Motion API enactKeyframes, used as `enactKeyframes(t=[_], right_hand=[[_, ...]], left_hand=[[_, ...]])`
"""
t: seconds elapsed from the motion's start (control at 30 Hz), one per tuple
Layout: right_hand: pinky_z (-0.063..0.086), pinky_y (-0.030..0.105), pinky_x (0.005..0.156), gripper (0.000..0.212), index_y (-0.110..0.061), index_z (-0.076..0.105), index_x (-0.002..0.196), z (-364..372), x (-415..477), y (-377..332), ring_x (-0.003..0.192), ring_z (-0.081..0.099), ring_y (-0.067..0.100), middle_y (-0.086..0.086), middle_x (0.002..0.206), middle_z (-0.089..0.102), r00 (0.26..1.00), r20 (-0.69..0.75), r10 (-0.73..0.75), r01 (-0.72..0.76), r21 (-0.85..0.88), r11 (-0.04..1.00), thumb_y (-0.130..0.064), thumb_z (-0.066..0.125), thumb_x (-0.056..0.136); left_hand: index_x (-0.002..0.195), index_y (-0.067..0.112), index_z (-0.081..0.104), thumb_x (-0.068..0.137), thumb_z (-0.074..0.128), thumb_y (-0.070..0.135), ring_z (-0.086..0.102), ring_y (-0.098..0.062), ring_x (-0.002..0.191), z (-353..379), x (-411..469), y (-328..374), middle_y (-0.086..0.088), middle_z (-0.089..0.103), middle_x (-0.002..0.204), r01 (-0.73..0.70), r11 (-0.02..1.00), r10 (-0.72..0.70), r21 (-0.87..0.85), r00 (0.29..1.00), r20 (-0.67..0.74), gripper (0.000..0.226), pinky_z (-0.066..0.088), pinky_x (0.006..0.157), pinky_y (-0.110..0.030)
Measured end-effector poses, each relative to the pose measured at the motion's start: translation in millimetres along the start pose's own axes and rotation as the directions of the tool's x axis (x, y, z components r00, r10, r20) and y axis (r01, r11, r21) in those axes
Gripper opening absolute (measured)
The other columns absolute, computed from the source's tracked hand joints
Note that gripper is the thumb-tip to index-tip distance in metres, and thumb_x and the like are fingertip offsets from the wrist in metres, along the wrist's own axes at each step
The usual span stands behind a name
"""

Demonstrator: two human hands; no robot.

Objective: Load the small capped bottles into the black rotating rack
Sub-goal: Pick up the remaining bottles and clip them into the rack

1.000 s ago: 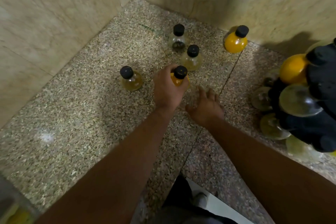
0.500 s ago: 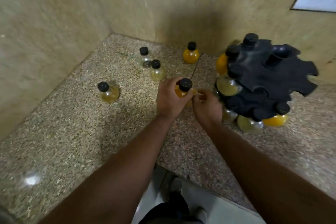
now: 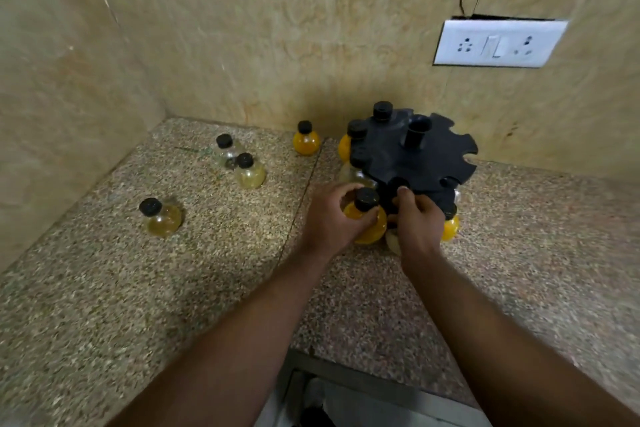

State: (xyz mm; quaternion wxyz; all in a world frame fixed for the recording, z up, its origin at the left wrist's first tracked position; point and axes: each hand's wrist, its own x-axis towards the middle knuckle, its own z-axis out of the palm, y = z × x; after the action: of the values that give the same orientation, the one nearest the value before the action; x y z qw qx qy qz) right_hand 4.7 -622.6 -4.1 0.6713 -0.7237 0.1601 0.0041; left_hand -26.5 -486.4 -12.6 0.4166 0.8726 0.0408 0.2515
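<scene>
My left hand point(image 3: 327, 218) grips an orange bottle with a black cap point(image 3: 367, 218), held upright just in front of the black rotating rack point(image 3: 426, 158). My right hand point(image 3: 417, 218) rests its fingers on the rack's near edge, beside the bottle. The rack carries several capped bottles in its slots, such as an orange one point(image 3: 450, 227) at the lower right. Loose on the counter stand a pale yellow bottle point(image 3: 161, 218), another pale bottle point(image 3: 249, 172), a clear one point(image 3: 225, 151) and an orange one point(image 3: 305, 143).
The speckled stone counter point(image 3: 173, 288) sits in a corner between two beige walls. A white socket plate point(image 3: 498, 43) is on the back wall above the rack. The counter's front edge point(image 3: 346, 362) runs below my forearms.
My left hand has carried the orange bottle right to the rack. My right hand moved from the counter onto the rack's near edge. The view shifted right and up.
</scene>
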Motion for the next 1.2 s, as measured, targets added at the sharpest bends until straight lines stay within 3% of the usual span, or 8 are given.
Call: enactKeyframes(t=[0.07, 0.2, 0.27, 0.37, 0.5, 0.7, 0.9, 1.2], right_hand=[[0.055, 0.047, 0.068, 0.036, -0.008, 0.071, 0.089, -6.2, 5.2, -6.6, 0.075, 0.067, 0.028, 0.015, 0.085, 0.073, 0.999, -0.039, 0.031, -0.028, 0.084, 0.996, -0.043, 0.063, 0.094], [0.045, 0.027, 0.045, 0.033, -0.002, 0.072, 0.093, -21.6, 14.9, -18.5, 0.051, 0.054, 0.021, 0.015, 0.069, 0.064, 0.985, -0.079, 0.153, -0.132, 0.22, 0.966, -0.033, 0.063, 0.098], [0.039, 0.022, 0.038, 0.024, -0.006, 0.073, 0.094, -27.1, 21.8, -22.2, 0.046, 0.051, 0.019, 0.012, 0.067, 0.063, 0.984, -0.055, 0.167, -0.149, 0.247, 0.958, -0.029, 0.065, 0.098], [0.038, 0.024, 0.042, 0.016, -0.007, 0.072, 0.1, -28.7, 30.8, -23.7, 0.048, 0.051, 0.019, 0.011, 0.072, 0.064, 0.982, 0.068, 0.178, -0.19, 0.25, 0.95, -0.022, 0.067, 0.097], [0.032, 0.022, 0.041, 0.013, -0.008, 0.067, 0.094, -30.0, 30.8, -23.2, 0.04, 0.042, 0.013, 0.006, 0.062, 0.052, 0.983, 0.106, 0.152, -0.171, 0.211, 0.962, -0.019, 0.064, 0.099], [0.041, 0.02, 0.039, 0.008, -0.013, 0.068, 0.095, -27.9, 30.5, -21.3, 0.058, 0.058, 0.015, 0.005, 0.08, 0.067, 0.973, 0.159, 0.165, -0.198, 0.22, 0.955, -0.018, 0.063, 0.1], [0.034, 0.021, 0.038, 0.006, -0.017, 0.06, 0.098, -13.7, 28.1, -10.4, 0.04, 0.043, 0.008, 0.002, 0.068, 0.054, 0.977, 0.124, 0.175, -0.198, 0.207, 0.958, -0.021, 0.062, 0.101], [0.039, 0.034, 0.058, 0.033, -0.007, 0.068, 0.074, 36.6, -4.8, 1.0, 0.061, 0.049, 0.022, 0.01, 0.071, 0.06, 0.968, 0.246, 0.059, -0.063, 0.009, 0.998, -0.029, 0.061, 0.098]], left_hand=[[0.108, 0.017, 0.073, 0.071, 0.085, 0.038, 0.053, 0.001, 0.094, 3.3, 3.8, 6.8, 0.007, 0.064, 0.102, -0.017, 1.0, 0.017, -0.013, 0.999, 0.031, 0.044, 0.038, 0.081, -0.005], [0.113, 0.018, 0.071, 0.073, 0.084, 0.039, 0.058, -0.006, 0.1, 12.9, 11.6, 19.2, 0.005, 0.062, 0.107, -0.034, 0.998, 0.038, -0.046, 0.995, 0.096, 0.048, 0.05, 0.086, -0.02], [0.119, 0.016, 0.068, 0.076, 0.083, 0.036, 0.056, -0.003, 0.101, 17.3, 15.7, 25.4, 0.006, 0.058, 0.108, -0.028, 0.997, 0.038, -0.072, 0.99, 0.133, 0.049, 0.049, 0.088, -0.016], [0.125, 0.016, 0.064, 0.08, 0.081, 0.034, 0.05, -0.003, 0.104, 22.1, 23.1, 29.4, 0.006, 0.054, 0.113, -0.049, 0.998, 0.054, -0.033, 0.986, 0.158, 0.051, 0.041, 0.089, -0.011], [0.131, 0.016, 0.059, 0.085, 0.077, 0.032, 0.051, -0.015, 0.113, 27.7, 30.8, 29.0, 0.0, 0.052, 0.12, -0.056, 0.998, 0.057, -0.007, 0.974, 0.218, 0.052, 0.047, 0.098, -0.032], [0.131, 0.014, 0.058, 0.089, 0.071, 0.037, 0.052, -0.023, 0.113, 35.8, 32.4, 20.6, -0.006, 0.053, 0.121, -0.071, 0.994, 0.057, 0.084, 0.985, 0.16, 0.05, 0.048, 0.092, -0.037], [0.132, 0.012, 0.056, 0.091, 0.07, 0.029, 0.05, -0.024, 0.12, 38.2, 30.2, 13.7, -0.008, 0.051, 0.129, -0.003, 1.0, 0.002, 0.01, 0.995, 0.104, 0.047, 0.048, 0.098, -0.041], [0.134, 0.011, 0.058, 0.095, 0.062, 0.03, 0.057, -0.026, 0.114, 10.3, 39.9, -28.0, -0.011, 0.059, 0.126, 0.205, 0.979, -0.202, 0.015, 0.974, -0.104, 0.044, 0.052, 0.093, -0.045]])
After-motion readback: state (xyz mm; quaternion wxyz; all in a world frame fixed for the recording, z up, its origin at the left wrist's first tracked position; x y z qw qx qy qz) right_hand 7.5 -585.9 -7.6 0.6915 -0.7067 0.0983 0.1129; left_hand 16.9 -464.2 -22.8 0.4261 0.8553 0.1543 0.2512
